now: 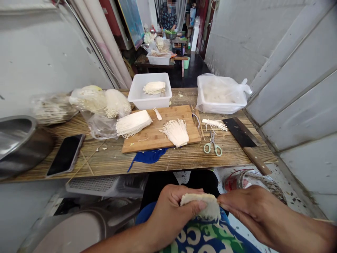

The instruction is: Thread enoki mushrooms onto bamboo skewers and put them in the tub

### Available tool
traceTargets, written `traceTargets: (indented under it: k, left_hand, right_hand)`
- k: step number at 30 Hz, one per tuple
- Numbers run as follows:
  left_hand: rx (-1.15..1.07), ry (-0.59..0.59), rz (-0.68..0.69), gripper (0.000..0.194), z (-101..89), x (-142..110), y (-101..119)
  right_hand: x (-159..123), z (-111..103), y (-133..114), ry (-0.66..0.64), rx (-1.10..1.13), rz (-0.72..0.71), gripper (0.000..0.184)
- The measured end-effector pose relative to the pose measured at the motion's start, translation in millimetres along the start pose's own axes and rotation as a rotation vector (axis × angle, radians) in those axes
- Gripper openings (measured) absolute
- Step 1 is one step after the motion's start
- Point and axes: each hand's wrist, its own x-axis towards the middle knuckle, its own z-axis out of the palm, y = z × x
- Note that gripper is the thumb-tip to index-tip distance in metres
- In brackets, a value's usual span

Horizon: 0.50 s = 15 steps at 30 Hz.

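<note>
My left hand (pixel 175 207) is closed around a flat bunch of enoki mushrooms (pixel 207 207), with the thumb across its face, low over my lap. At the bunch's right edge, the fingers of my right hand (pixel 250 205) are pinched together; what they grip is too small to make out. On the cutting board (pixel 155 137) beyond my hands lie a large enoki block (pixel 133 123), a fanned-out enoki piece (pixel 176 133) and a small enoki sprig (pixel 157 114). Thin bamboo skewers (pixel 200 126) lie along the board's right side.
Scissors (pixel 212 144) and a cleaver (pixel 243 140) lie at the right, the handle past the table edge. Behind stand a white tub (pixel 150 102) with enoki and a bagged tub (pixel 222 98). A phone (pixel 65 154) and metal bowl (pixel 23 144) sit left. A person (pixel 168 17) stands far back.
</note>
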Motion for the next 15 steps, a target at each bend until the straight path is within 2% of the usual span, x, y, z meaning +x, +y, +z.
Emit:
traceTargets:
  k: [3, 6, 8, 10, 15]
  left_hand:
    - [-0.021, -0.016, 0.001, 0.025, -1.0, 1, 4]
    - [0.017, 0.024, 0.033, 0.031, -3.8, 0, 11]
    - [0.072, 0.047, 0.089, 0.025, -5.7, -2, 14]
    - [0.121, 0.062, 0.14, 0.018, -6.9, -3, 15]
    - [0.137, 0.084, 0.177, 0.015, -5.2, -4, 11]
  right_hand:
    - [0, -3, -1, 0.047, 0.016, -0.01, 0.026]
    - [-1, -7, -1, 0.109, 0.027, -0.04, 0.024]
    - [-2, -9, 1, 0.135, 0.022, -0.056, 0.023]
    - [-2, -9, 3, 0.145, 0.015, -0.069, 0.023]
    - [-4, -10, 4, 0.128, -0.001, -0.092, 0.022]
